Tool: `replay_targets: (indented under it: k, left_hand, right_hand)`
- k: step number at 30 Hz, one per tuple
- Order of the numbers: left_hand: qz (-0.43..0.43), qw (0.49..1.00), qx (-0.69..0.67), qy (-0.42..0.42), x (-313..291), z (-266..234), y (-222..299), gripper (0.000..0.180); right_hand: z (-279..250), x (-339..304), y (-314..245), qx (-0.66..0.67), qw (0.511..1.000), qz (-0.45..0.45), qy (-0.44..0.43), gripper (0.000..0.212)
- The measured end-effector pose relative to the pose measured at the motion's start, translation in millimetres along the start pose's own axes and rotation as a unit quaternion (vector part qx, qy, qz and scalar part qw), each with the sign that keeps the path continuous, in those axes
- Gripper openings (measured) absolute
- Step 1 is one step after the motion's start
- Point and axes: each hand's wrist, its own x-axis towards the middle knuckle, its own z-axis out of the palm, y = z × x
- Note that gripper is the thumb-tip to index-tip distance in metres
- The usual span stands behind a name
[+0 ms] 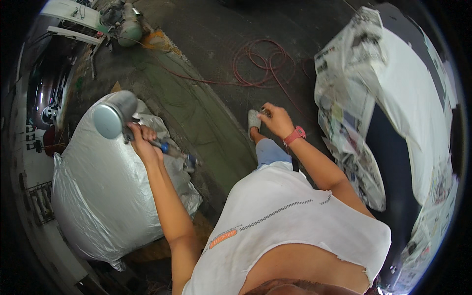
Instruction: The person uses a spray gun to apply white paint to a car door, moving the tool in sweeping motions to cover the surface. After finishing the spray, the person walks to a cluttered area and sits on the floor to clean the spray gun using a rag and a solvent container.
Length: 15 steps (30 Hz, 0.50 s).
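Observation:
My left hand [142,140] is closed around the handle of a paint spray gun [169,149]. Its round metal cup [114,115] tilts up above my fingers, and a blue part shows below them. Behind the gun lies a bulky shape under a silver cover [98,182]. My right hand [278,120], with a pink watch [295,135] at the wrist, pinches a small metal fitting [265,112], partly hidden by the fingers. Whether the red hose joins this fitting, I cannot tell. The hands are well apart.
A red hose [236,73] lies coiled on the dark floor ahead. At right stands a large dark panel [393,147] masked with newspaper [346,98] and white sheeting [418,113]. A green tank [130,33] is at far left, and a green strip [182,108] crosses the floor.

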Motion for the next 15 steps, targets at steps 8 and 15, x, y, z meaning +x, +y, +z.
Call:
replay_targets:
  k: [8,15]
  left_hand:
    - [-0.139,0.966,0.216,0.033,98.6,-11.0,-79.4,0.03]
    - [-0.149,0.976,0.11,-0.116,204.6,67.7,-97.9,0.042]
  right_hand:
    - [-26.8,266.9,-29.8,0.035,0.99,0.045,0.13,0.046]
    - [16.4,353.5,-159.0,0.166,0.943,-0.079,-0.276,0.054]
